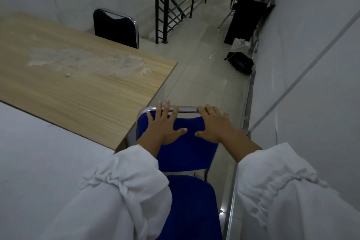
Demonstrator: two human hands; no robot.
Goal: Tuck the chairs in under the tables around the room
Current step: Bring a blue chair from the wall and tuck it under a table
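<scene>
Table of worn wood on pale tiles; left hand and right hand flat, fingers spread, on blue chair

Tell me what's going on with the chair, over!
Left hand and right hand rest on chair back. Chair beside table corner, not tucked. Bag on floor ahead, clear of chair.

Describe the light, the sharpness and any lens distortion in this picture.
Head view: dim, bluish light, brightest behind the black desk; left hand and right hand on the blue chair are sharp; the wide lens stretches the white sleeves.
</scene>
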